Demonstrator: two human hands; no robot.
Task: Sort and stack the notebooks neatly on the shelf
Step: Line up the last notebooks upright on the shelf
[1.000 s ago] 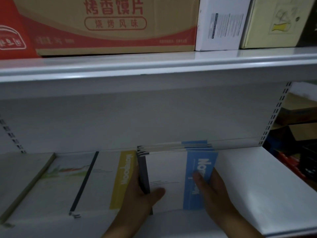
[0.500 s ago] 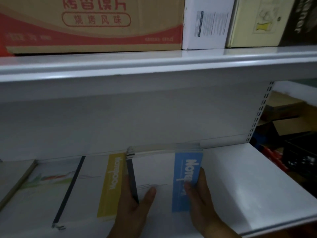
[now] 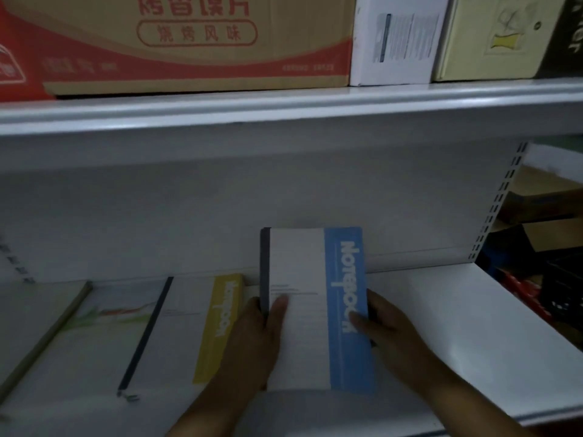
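A stack of white notebooks with a blue band point(image 3: 303, 279) is tilted up off the white shelf point(image 3: 457, 326), its far end raised toward the back panel. My left hand point(image 3: 252, 339) grips the dark spine side, thumb on the cover. My right hand point(image 3: 388, 329) holds the blue edge, thumb lying on the band. To the left, a white notebook with a yellow band point(image 3: 217, 323) lies flat, and beside it a white notebook with a dark spine point(image 3: 107, 329).
A tan-edged book point(image 3: 41, 335) lies at the far left. The upper shelf point(image 3: 284, 105) overhangs, carrying a red and brown carton point(image 3: 189, 42), a white box point(image 3: 397, 42) and a yellowish box point(image 3: 498, 36). Bare shelf lies right of my hands. Cardboard boxes point(image 3: 542, 228) stand beyond the perforated upright.
The blue-banded stack lay flat on the shelf; both hands have now tipped its far end upward and squared it. The camera view shifted slightly.
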